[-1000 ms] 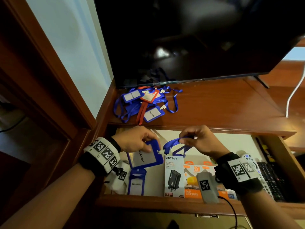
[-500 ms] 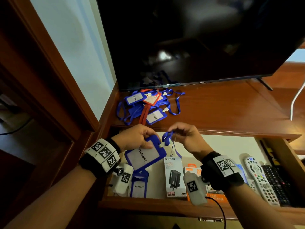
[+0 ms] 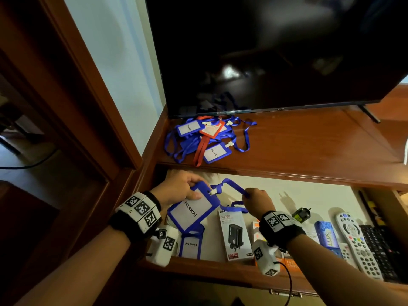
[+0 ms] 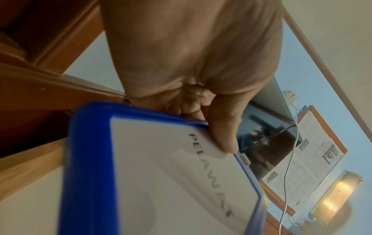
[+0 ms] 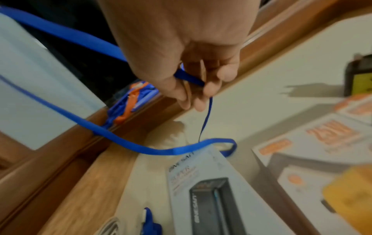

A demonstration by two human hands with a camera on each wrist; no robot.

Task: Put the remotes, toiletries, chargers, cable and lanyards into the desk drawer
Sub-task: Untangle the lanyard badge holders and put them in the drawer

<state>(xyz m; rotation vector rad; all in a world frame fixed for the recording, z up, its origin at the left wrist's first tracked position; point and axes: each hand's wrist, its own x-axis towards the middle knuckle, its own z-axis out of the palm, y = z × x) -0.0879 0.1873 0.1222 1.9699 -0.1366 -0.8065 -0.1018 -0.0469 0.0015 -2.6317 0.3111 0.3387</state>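
Over the open drawer my left hand grips a blue badge holder marked PELAWAT by its top edge; the thumb lies on its card. My right hand pinches its blue lanyard strap, which loops down onto a charger box. Another blue badge lies on the drawer floor below. A pile of blue and red lanyards stays on the desk top under the TV.
The drawer also holds an orange charger box, a black plug, a blue soap box, a white remote and a black remote. A TV stands above. A wooden frame rises at left.
Both hands have sunk lower into the drawer with the badge. My right hand has drawn the strap out to the right, away from the badge.
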